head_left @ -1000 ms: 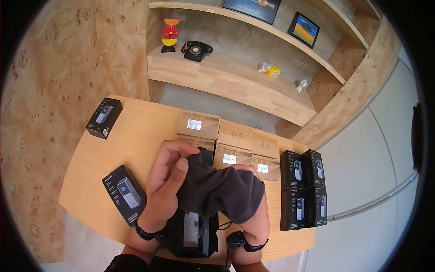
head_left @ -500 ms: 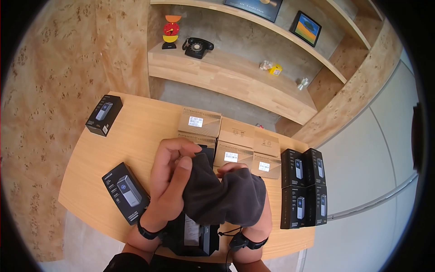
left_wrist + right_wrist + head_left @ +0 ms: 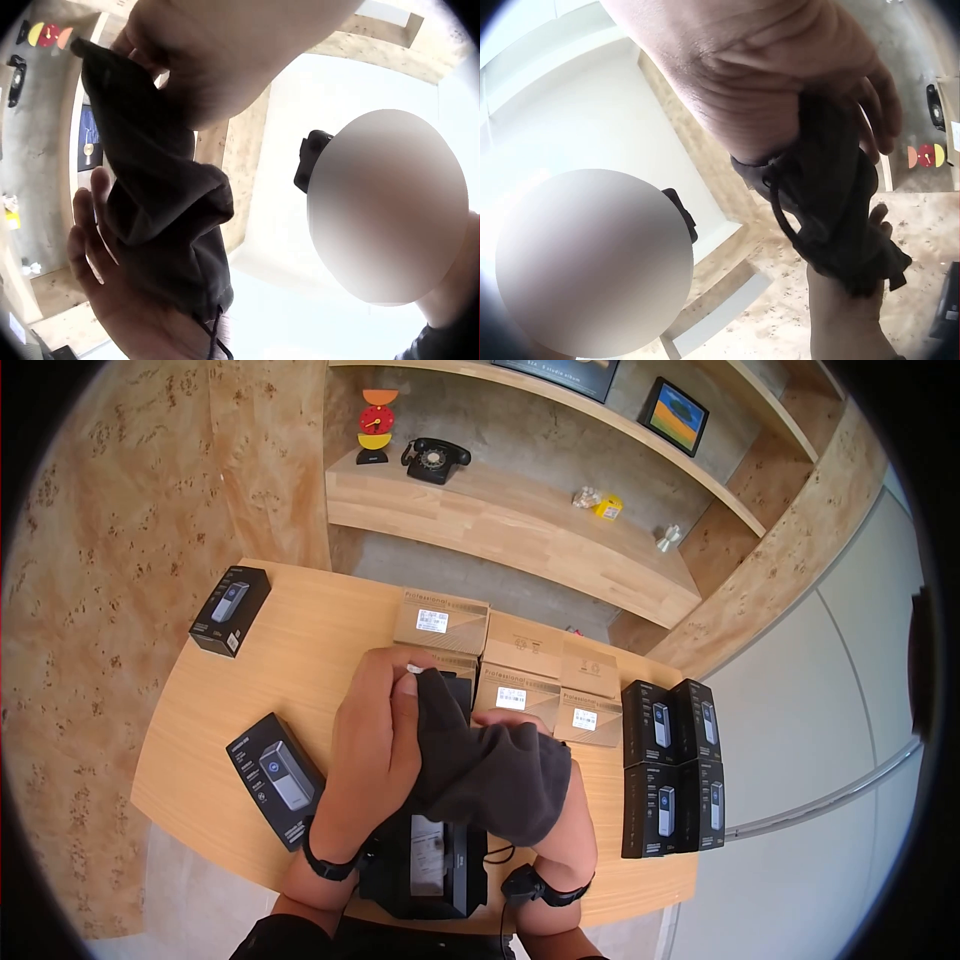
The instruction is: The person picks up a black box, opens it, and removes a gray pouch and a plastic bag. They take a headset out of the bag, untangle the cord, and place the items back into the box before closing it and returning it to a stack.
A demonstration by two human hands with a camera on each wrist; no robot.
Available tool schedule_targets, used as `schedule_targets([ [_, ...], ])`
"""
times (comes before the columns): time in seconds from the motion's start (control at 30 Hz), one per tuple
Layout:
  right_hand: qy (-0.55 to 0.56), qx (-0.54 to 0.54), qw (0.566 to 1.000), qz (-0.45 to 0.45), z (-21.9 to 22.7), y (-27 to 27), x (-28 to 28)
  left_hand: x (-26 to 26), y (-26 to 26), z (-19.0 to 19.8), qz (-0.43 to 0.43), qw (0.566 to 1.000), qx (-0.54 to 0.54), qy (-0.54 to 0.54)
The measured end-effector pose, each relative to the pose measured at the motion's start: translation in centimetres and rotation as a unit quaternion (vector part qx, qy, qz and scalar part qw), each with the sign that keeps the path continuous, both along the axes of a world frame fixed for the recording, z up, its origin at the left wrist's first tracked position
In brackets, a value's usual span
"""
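Note:
A dark grey cloth drawstring pouch (image 3: pixel 490 770) is stretched between both hands above the table. My left hand (image 3: pixel 378 745) pinches its narrow far corner between thumb and fingers, with a small white spot showing at the fingertips. My right hand (image 3: pixel 124 292) is behind and under the pouch, cloth lying across its palm and the thumb hidden; its fingers (image 3: pixel 86 240) show past the cloth. The cord (image 3: pixel 780 210) hangs at the right wrist. Below the hands stands a black box (image 3: pixel 465 870) with a clear-wrapped piece (image 3: pixel 428 860) in it.
One black printed box (image 3: pixel 280 780) lies left of the hands; another (image 3: pixel 230 610) stands at the far left corner. Several brown cartons (image 3: pixel 520 690) are stacked ahead. Several black boxes (image 3: pixel 672 770) stand at the right. Shelves (image 3: pixel 500 530) line the wall behind.
My left hand has turned, its fingers now closer together at the pouch corner. The pouch hangs more steeply, its near end drawn slightly left. More of the black box below shows.

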State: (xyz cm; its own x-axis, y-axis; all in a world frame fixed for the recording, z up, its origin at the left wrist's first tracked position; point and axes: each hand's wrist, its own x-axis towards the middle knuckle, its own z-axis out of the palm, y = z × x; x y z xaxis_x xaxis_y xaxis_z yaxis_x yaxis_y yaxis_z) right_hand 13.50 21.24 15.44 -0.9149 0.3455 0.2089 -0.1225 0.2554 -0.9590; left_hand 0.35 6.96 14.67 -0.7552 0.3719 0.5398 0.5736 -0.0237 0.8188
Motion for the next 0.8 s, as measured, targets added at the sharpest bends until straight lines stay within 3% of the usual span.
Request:
schedule_targets([
  [0.1,0.017,0.042,0.999,-0.017,-0.2,0.8,0.3,-0.3,-0.3,0.4,0.038,0.997,-0.053,-0.039],
  [0.23,0.091,-0.020,0.994,-0.055,-0.9,1.4,1.2,-1.3,-0.2,-0.5,0.119,0.990,-0.052,0.047],
  [0.33,0.090,0.013,0.993,-0.078,0.0,2.5,1.5,-2.3,-0.4,-1.1,0.171,0.978,-0.065,0.100],
  [0.4,0.083,-0.023,0.991,-0.101,-0.2,3.2,2.5,-2.5,-0.5,-1.3,0.192,0.973,-0.083,0.102],
  [0.5,0.076,-0.031,0.983,-0.164,0.0,3.4,2.9,-2.3,-0.6,-0.9,0.145,0.983,-0.103,0.054],
  [0.6,0.078,-0.027,0.979,-0.185,-0.4,4.1,3.1,-2.3,0.0,-1.5,0.054,0.992,-0.092,-0.066],
  [0.7,0.046,-0.020,0.979,-0.197,-0.2,4.3,3.1,-1.7,0.2,-1.1,-0.045,0.984,-0.019,-0.171],
  [0.8,0.059,-0.029,0.979,-0.191,-0.4,4.7,3.4,-2.2,-0.4,-1.6,-0.152,0.972,-0.003,-0.180],
])
